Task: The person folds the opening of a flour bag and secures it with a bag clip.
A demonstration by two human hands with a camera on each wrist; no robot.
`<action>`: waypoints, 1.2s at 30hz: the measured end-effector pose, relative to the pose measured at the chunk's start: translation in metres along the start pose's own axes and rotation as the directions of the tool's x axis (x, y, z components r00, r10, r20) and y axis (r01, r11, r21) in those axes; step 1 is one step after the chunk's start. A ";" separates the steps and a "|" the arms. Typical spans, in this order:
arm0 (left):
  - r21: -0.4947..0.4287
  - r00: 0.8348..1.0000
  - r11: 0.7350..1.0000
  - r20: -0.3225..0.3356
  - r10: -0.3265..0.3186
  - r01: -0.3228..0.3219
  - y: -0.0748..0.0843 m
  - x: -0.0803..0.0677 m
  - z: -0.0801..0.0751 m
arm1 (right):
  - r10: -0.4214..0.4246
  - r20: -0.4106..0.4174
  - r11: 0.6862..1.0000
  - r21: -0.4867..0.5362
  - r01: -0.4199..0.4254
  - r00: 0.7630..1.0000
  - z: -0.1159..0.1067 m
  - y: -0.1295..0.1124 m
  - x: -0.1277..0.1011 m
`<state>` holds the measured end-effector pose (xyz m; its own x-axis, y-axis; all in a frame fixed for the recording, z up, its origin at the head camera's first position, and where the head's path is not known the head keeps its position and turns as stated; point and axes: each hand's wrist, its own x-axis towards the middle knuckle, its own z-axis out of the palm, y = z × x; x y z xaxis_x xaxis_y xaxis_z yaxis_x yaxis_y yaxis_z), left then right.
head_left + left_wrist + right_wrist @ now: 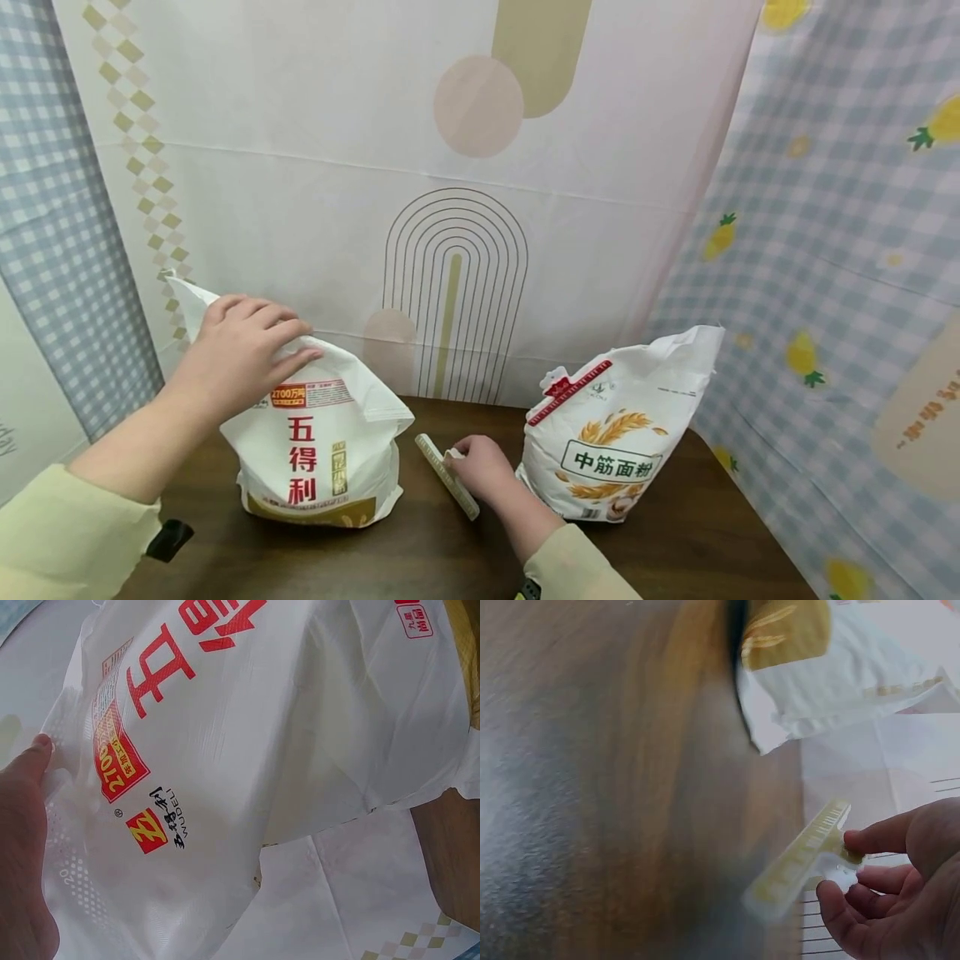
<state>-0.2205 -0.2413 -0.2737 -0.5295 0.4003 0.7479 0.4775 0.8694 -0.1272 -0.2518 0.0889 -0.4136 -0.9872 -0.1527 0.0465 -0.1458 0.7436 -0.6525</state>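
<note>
A white flour bag (352, 417) with red lettering stands on the left of the table, its top loose and slanting. My left hand (251, 346) grips this bag near its top, with fingers over the upper edge; the left wrist view shows the thumb (34, 761) against the plastic. Between the two bags, my right hand (483, 468) pinches a pale yellow bag clip (802, 859) by its handle. The clip is tilted and low over the table; whether it touches the wood cannot be told.
A second flour bag (611, 450) stands at the right, with a red bag clip (570, 393) across its upper left corner. Dark brown wood forms the table (480, 558). Behind hangs a patterned cloth (300, 217), with a checked pineapple cloth (825, 250) at the right.
</note>
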 end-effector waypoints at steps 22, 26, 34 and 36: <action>-0.014 0.999 1.000 -0.034 0.011 -0.011 -0.001 -0.001 -0.002 | -0.092 -0.097 0.975 0.195 0.110 0.991 -0.027 -0.023 -0.003; -0.012 0.999 1.000 -0.033 0.010 -0.010 -0.001 -0.001 -0.002 | -0.100 -0.118 0.969 0.214 0.123 0.988 -0.031 -0.029 -0.004; -0.013 1.000 1.000 -0.028 0.007 -0.007 0.000 -0.002 -0.002 | -0.075 -0.164 0.942 0.311 0.123 0.984 -0.044 -0.043 -0.005; -0.014 1.000 1.000 -0.030 0.006 -0.007 -0.001 -0.002 -0.002 | -0.078 -0.179 0.927 0.348 0.137 0.981 -0.047 -0.046 -0.005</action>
<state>-0.2181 -0.2435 -0.2738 -0.5052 0.3968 0.7663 0.4909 0.8625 -0.1230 -0.2434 0.0858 -0.3478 -0.9685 -0.0908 0.2320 -0.2480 0.4424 -0.8619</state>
